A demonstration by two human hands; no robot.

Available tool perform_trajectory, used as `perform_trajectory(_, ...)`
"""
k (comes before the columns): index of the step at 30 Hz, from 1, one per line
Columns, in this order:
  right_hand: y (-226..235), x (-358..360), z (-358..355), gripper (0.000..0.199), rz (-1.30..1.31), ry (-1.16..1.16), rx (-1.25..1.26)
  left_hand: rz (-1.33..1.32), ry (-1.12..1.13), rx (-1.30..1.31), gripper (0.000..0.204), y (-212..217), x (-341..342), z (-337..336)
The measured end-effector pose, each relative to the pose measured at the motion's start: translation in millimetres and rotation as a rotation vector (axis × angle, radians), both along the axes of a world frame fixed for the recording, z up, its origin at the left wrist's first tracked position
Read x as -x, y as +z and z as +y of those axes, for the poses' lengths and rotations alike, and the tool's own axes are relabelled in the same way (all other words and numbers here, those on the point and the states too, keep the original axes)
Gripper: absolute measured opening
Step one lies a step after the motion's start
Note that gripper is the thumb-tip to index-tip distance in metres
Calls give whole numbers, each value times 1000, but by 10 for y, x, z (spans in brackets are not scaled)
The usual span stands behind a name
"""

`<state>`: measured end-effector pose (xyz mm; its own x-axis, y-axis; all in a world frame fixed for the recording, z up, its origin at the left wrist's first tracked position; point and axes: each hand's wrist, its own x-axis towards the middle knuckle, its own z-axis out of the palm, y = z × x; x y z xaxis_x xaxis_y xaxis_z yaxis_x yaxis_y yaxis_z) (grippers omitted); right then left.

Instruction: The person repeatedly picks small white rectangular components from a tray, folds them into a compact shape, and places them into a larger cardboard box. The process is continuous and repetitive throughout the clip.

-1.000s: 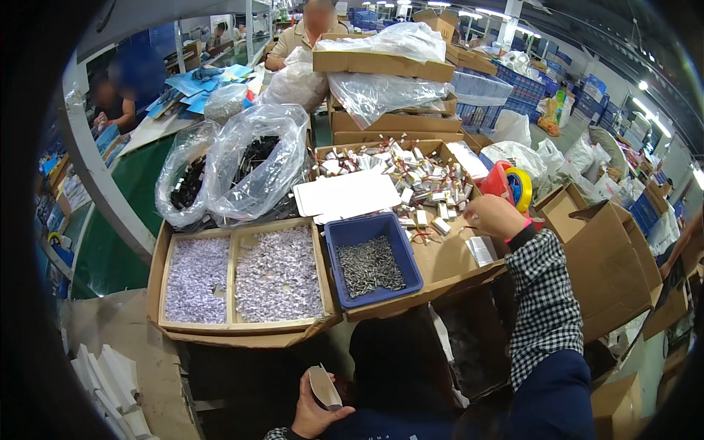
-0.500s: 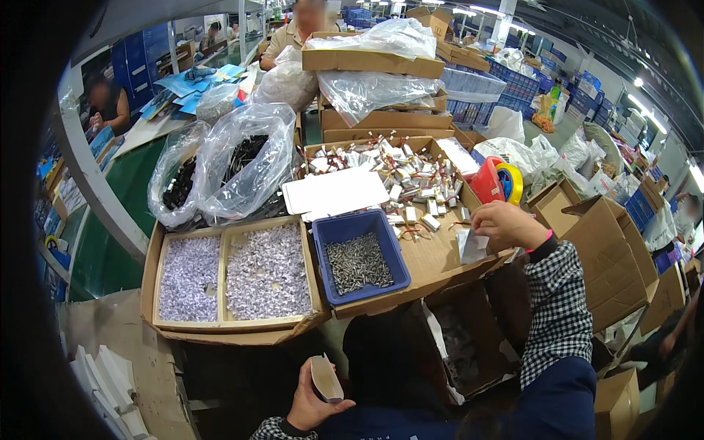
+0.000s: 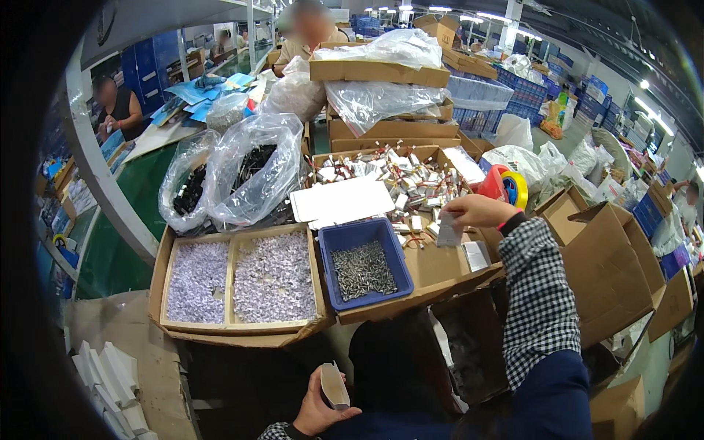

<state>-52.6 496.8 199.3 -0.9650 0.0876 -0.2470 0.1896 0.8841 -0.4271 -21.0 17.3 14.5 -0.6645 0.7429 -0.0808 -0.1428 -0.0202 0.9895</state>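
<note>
Low in the picture, my left hand is closed round a small open carton, its brown inside facing up. My right hand pinches a small folded paper leaflet above the right part of a shallow cardboard tray. Beneath that hand, a little stack of leaflets lies at the tray's near right edge. White rectangular packs with red and black wires are heaped behind the leaflet. A blue bin of small metal screw-like parts stands at the tray's left.
A divided wooden tray of small white pieces is at the left, behind it plastic bags of black parts. A tape roll lies by a red holder. Open cartons stand at right. A person is opposite.
My right hand has moved left from the leaflet stack, lifting one leaflet away from it. The left hand still holds the carton. The whole view has shifted slightly.
</note>
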Motion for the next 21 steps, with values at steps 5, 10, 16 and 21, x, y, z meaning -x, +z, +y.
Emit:
perform_trajectory(5, -215, 531, 85, 50, -157, 127, -205, 49, 22, -61, 105, -80, -19, 1)
perform_trajectory(10, -291, 680, 112, 69, -294, 177, -274, 61, 74, -105, 106, -81, 21, -62)
perform_trajectory(16, -281, 603, 125, 59, -374, 203, -387, 63, 104, -83, 106, -5, 32, -82)
perform_trajectory(21, -248, 497, 33, 44, -324, 251, -435, 25, 105, -80, 108, 39, 36, -84)
